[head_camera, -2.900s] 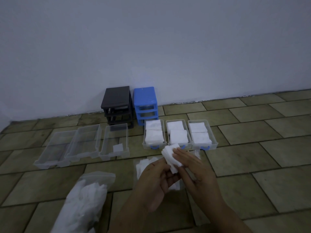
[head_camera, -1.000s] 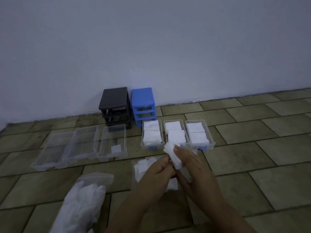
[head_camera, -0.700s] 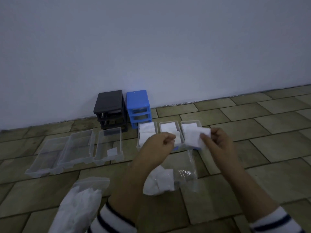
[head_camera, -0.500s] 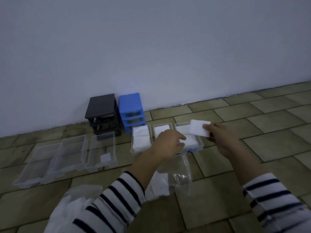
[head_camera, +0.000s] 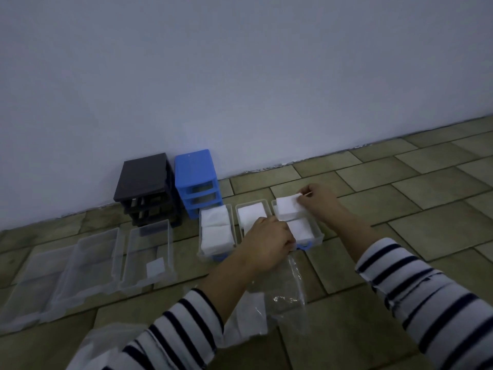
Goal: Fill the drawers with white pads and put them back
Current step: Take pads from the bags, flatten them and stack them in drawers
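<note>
Three clear drawers with blue handles lie side by side on the floor, each holding white pads: the left drawer, the middle drawer and the right drawer. My right hand pinches a white pad over the far half of the right drawer. My left hand hovers with curled fingers over the front of the middle drawer; whatever is under its fingers is hidden. The blue cabinet and the black cabinet stand against the wall with open slots.
Three more clear drawers lie in a row at the left; the nearest one holds a single pad. A clear plastic bag with pads lies under my arms. Another bag is at the lower left.
Both hands split apart from the pad stack near my body and reached forward to the drawers. My right hand lowered its pad onto the right drawer; my left hand dropped over the middle drawer.
</note>
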